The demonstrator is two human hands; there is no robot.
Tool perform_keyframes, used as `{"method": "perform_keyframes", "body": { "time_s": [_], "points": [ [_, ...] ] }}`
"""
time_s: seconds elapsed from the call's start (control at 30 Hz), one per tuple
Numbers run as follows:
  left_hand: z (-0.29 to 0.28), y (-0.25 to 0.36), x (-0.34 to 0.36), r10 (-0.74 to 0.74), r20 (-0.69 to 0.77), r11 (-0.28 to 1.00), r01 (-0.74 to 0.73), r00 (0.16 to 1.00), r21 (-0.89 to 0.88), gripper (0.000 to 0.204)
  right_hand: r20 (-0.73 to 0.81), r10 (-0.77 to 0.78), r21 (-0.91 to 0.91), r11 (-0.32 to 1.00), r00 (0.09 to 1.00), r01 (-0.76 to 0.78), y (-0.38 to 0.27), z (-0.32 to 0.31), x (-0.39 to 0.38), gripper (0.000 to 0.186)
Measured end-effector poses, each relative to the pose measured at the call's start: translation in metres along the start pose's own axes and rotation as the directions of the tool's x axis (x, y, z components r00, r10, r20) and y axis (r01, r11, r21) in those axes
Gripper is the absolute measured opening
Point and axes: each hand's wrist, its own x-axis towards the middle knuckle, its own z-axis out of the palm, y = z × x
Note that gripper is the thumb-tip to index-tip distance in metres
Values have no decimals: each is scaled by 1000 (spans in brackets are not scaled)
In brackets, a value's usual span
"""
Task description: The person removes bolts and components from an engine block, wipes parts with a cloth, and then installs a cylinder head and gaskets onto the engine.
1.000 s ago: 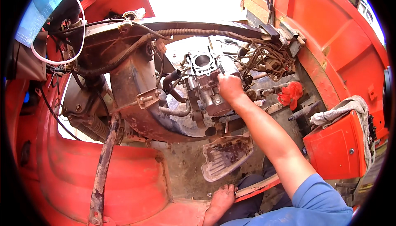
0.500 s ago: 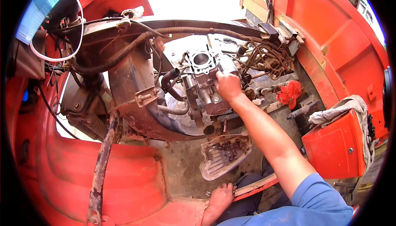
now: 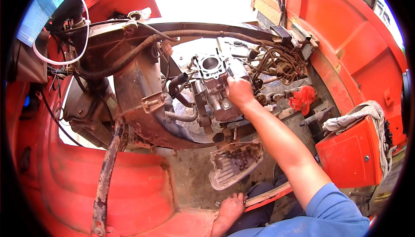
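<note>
My right hand [image 3: 240, 91] is closed against the right side of a grey metal engine [image 3: 222, 103], just below its cylinder. The fingers curl away from view, so what they hold is hidden. On top of the engine lies a pale gasket [image 3: 215, 75] around the round, open bore [image 3: 210, 63]. Down at the lower edge, my left hand [image 3: 232, 206] is bent over the red body rim [image 3: 268, 196], its knuckles up and fingers curled. Between the two hands, a dirty ribbed tray-like cover [image 3: 235, 165] lies on the floor.
A dark curved frame [image 3: 186, 135] and corrugated hose [image 3: 142, 46] surround the engine. Tangled wires [image 3: 281, 64] and a red cloth [image 3: 302, 99] are to the right. A grey rag [image 3: 359, 116] drapes over a red box [image 3: 352, 155]. A rusty bar [image 3: 106, 176] slants at left.
Both hands keep nearly the same places, the right one still against the engine. Only a very slight shift of the view shows.
</note>
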Motion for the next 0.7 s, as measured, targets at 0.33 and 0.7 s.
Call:
{"method": "perform_keyframes", "body": {
  "time_s": [0.33, 0.7],
  "points": [
    [-1, 1, -1, -9, -6, 1000, 9, 1000, -26, 30, 2, 23, 29, 999, 1000, -23, 1, 2, 2, 10],
    [-2, 1, 0, 14, -36, 1000, -15, 999, -24, 28, 13, 36, 34, 999, 999, -36, -2, 3, 2, 12]
  ]
}}
